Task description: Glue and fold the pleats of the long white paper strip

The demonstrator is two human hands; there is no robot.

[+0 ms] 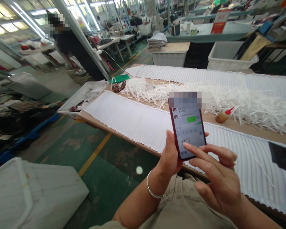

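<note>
My left hand (170, 156) is wrapped round a smartphone (187, 130) in a dark red case, held upright and tilted over the table's near edge. A chat with handwriting input shows on its screen. The index fingertip of my right hand (219, 171) touches the lower screen, while its other fingers are spread. Behind the phone lies a long heap of white strips (154, 92). White fabric pieces (128, 121) lie along the near side of the table, partly hidden by the phone and my hands. To the right of the phone is a small glue-like bottle (224, 116) with a red nozzle.
A black piece (282, 156) lies on the fabric at right. A large white bin (38, 194) stands on the floor at lower left. Another tub (73, 95) adjoins the table's left end, by a slanting post (83, 41). A person (71, 47) stands beyond.
</note>
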